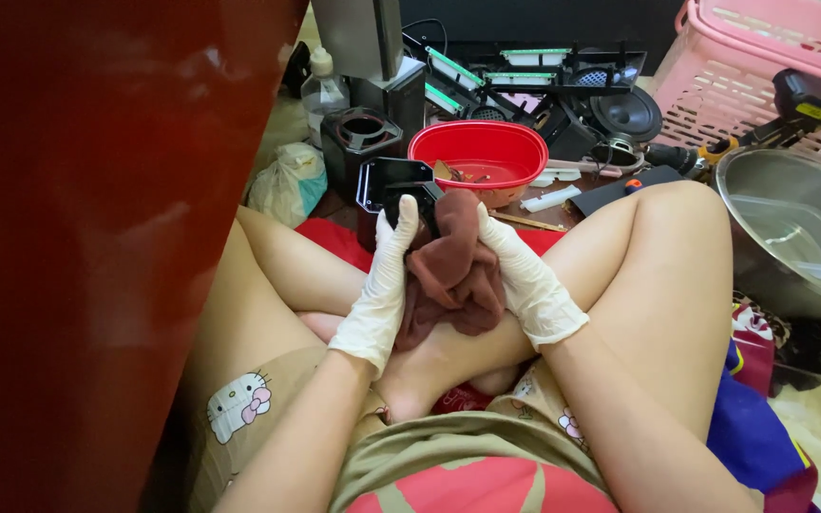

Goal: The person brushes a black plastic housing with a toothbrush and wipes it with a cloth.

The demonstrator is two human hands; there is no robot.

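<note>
Head view: two white-gloved hands work a brown cloth over a small black plastic part.
Left hand [379, 285] grips the small black plastic part [410, 201]; right hand [527, 280] presses the crumpled brown cloth [453, 271] against it, near a red plastic bowl [479, 152].

At twelve o'clock from my knees sits a red bowl [479, 152]; a pink laundry basket [762, 71] at two o'clock, a steel pot [791, 228] at three, a clear bottle [322, 90] at eleven beside a speaker cone [626, 114].
</note>
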